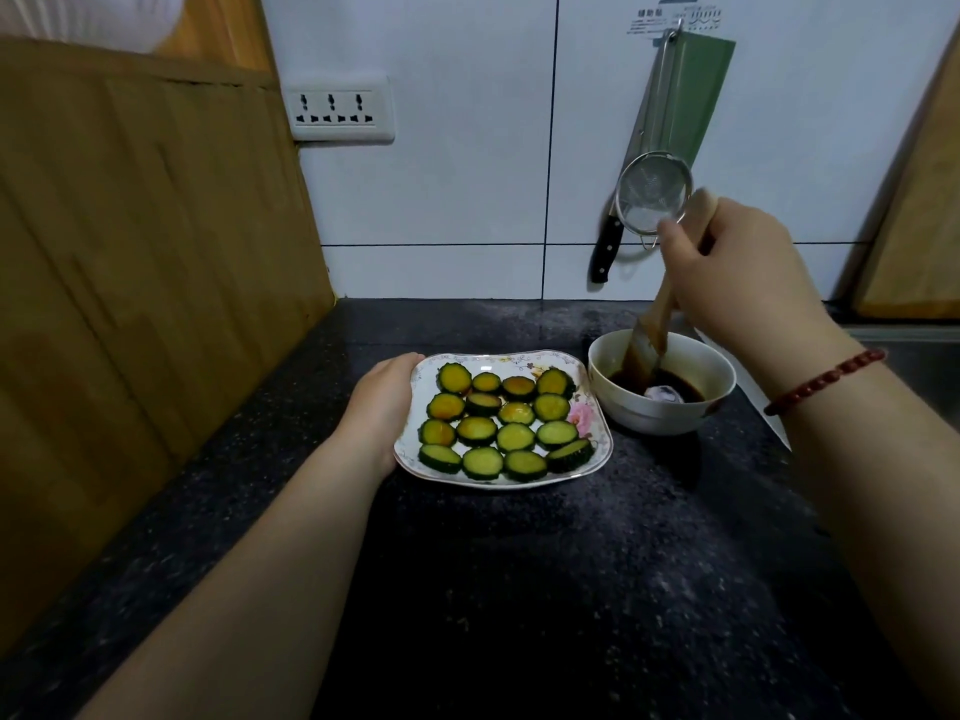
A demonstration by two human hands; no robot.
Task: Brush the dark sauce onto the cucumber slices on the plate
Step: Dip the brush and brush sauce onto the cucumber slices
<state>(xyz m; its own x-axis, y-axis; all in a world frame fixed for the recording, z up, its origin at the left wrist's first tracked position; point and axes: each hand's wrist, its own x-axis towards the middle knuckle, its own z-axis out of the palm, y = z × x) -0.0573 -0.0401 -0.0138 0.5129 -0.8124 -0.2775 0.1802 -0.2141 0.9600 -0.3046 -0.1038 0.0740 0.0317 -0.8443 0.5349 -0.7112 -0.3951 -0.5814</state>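
A square white plate (597,449) with a pink flower print sits on the dark counter and holds several cucumber slices (506,420) in rows; the slices in the upper left rows look brownish with sauce. My left hand (382,402) grips the plate's left edge. To the right of the plate stands a white bowl (670,415) with dark sauce (675,389) in it. My right hand (737,262) holds a wooden-handled brush (657,324), and its bristle end dips into the sauce inside the bowl.
A wooden board (145,283) leans along the left wall, another (914,226) at the far right. On the tiled wall hang a mesh strainer (652,197), a knife (608,249) and a green board (696,96). A socket strip (337,109) is at the upper left.
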